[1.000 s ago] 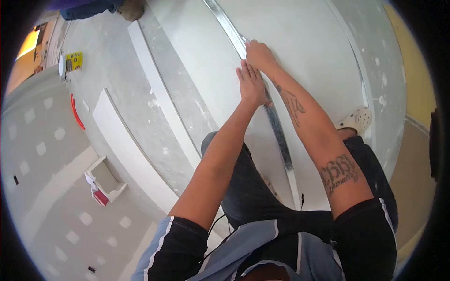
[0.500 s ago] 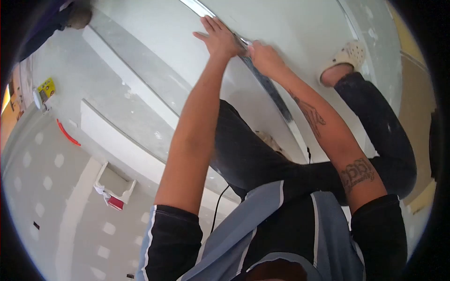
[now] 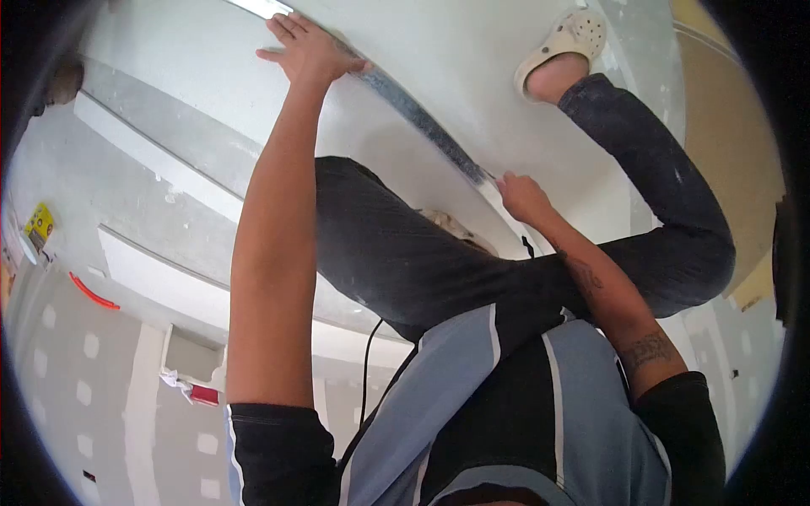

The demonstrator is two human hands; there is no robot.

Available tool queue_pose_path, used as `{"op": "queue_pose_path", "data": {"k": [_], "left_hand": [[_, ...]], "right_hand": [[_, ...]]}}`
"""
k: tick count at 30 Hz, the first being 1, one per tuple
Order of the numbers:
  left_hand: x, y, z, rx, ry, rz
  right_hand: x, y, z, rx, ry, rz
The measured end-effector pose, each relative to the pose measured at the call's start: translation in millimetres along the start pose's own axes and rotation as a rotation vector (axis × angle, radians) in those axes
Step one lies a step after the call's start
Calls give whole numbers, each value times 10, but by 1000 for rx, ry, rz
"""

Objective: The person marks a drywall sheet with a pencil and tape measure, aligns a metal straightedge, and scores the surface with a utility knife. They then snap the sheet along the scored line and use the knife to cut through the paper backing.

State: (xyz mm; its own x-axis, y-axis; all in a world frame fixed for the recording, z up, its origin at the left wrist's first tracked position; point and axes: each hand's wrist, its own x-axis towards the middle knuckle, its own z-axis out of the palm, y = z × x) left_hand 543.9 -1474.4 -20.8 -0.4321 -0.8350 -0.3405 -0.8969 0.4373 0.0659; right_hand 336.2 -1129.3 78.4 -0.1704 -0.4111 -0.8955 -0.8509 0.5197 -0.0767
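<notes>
One metal strip point(image 3: 413, 114) ran between my spread left hand point(image 3: 312, 57), seemingly bracing it, and curled right hand point(image 3: 525, 199) (grip's contents unclear).

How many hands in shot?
2: the left hand spread on the metal strip, the right hand closed beside that strip, nearer the body. Others could be hidden at the dark left edge.

You have soft, fairly bright light under a fisheye view.
Your metal strip point(image 3: 413, 114) flares white at its top end and darkens midway; faint, soft-edged shadows lie on the pale board point(image 3: 456, 51). You see the left wall point(image 3: 63, 363) bow, black corners with a bluish rim, and slightly smeared forearm tattoos point(image 3: 650, 347). The light source is out of view.
</notes>
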Motion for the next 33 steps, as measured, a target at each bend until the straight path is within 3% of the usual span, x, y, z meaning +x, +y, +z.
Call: {"op": "queue_pose_path", "data": {"k": [3, 4, 6, 8, 12, 14, 20, 30, 33], "left_hand": [[-14, 47, -187, 16, -99, -49], [-7, 35, -159, 36, -101, -58], [31, 120, -313, 132, -254, -122], [19, 132, -389, 69, -264, -134], [11, 135, -471, 16, -257, -157], [23, 147, -509, 18, -320, -172], [26, 113, -519, -3, -315, -172], [7, 90, -453, -20, -249, -153], [17, 65, -470, -39, -226, -146]], "right_hand": [[177, -426, -815, -177, -119, -166], [260, -659, -1078, -177, 9, -136], [776, -913, -1447, -251, 225, -391], [1039, -1647, -2086, 41, 426, -278], [1946, -2830, -2777, 274, 680, -606], [2145, -3349, -3031, 262, 683, -669], [2712, -4089, -3239, 235, 650, -703], [2752, -4300, -3270, 186, 563, -735], [2990, -4394, -3269, 145, 620, -747]]}}
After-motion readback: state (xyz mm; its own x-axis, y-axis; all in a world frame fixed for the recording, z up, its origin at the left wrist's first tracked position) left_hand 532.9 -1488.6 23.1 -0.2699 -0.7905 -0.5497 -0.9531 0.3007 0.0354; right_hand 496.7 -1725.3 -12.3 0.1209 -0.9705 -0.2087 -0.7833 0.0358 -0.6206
